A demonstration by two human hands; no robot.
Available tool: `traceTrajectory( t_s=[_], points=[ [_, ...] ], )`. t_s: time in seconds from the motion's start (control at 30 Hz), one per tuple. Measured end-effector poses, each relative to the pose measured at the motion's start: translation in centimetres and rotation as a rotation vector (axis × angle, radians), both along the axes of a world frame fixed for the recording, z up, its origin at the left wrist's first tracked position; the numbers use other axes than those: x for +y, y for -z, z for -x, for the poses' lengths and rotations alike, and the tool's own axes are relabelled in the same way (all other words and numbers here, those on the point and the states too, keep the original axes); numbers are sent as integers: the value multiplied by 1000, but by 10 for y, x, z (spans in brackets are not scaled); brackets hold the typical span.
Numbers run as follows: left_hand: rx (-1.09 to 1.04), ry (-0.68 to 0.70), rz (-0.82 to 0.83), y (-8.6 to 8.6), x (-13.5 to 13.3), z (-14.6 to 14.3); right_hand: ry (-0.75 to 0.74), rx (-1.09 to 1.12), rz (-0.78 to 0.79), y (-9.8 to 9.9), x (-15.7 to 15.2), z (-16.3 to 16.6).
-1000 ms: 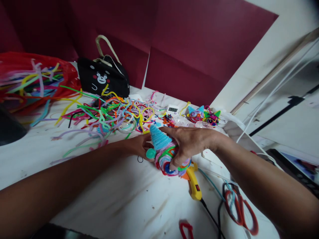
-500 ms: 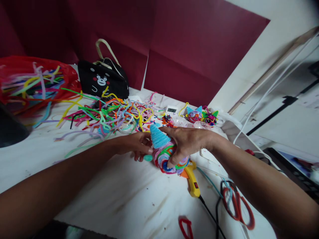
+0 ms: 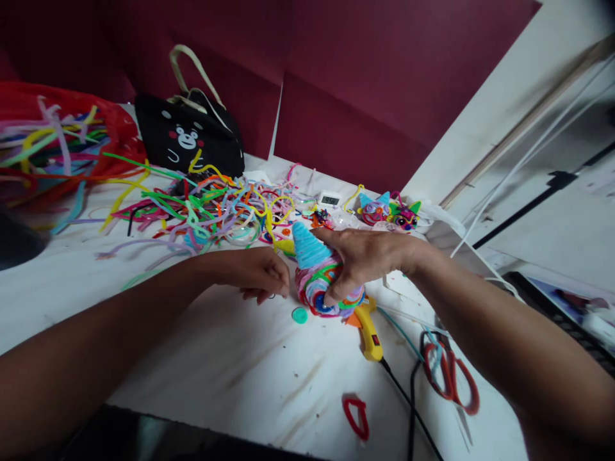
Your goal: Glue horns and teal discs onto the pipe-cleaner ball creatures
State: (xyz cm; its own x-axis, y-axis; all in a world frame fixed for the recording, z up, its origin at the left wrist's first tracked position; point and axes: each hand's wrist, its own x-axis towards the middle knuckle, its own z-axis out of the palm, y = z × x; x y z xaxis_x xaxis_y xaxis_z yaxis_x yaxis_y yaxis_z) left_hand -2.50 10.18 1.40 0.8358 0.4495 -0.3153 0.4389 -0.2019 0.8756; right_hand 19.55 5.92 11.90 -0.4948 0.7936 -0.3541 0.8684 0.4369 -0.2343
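A colourful pipe-cleaner figure (image 3: 310, 282) with a light-blue cone and coiled rings round a blue eye stands on the table. My right hand (image 3: 369, 259) is wrapped over its right side, the thumb by the eye. To its left is my left hand (image 3: 262, 274), fingers curled in and apart from the figure; nothing shows in them, though the palm is hidden. A small green disc (image 3: 300, 315) lies flat on the table below that hand. Just behind the figure's lower right rests a yellow glue gun (image 3: 369, 336) with an orange tip.
Tangled pipe cleaners (image 3: 202, 214) spread across the back left, near a red bag (image 3: 120, 128) and a black bag (image 3: 192, 141). A small digital clock (image 3: 330, 199) and finished figures (image 3: 375, 210) stand behind. Orange-handled scissors (image 3: 451, 378) and a red loop (image 3: 355, 419) lie in front.
My left hand has let go of the green disc, which now lies on the table, and drawn slightly left with its fingers curled. My right hand keeps its grip on the figure.
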Motion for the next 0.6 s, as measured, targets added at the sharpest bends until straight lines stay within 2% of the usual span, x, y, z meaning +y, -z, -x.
traceTrajectory(
  t_s=[0.1, 0.17, 0.37, 0.6],
  points=[
    [59, 110, -170, -3, -12, -4, -33, -1, 33, -1, -1, -4],
    [26, 131, -304, -1, -21, -8, -20, -14, 3, -2, -2, -7],
    [-62, 221, -724, 17, -36, -21, 52, -31, -26, -11, -7, -17],
    [-20, 332, -1006, 31, -41, -24, 52, -46, -24, -18, -12, -21]
  ],
)
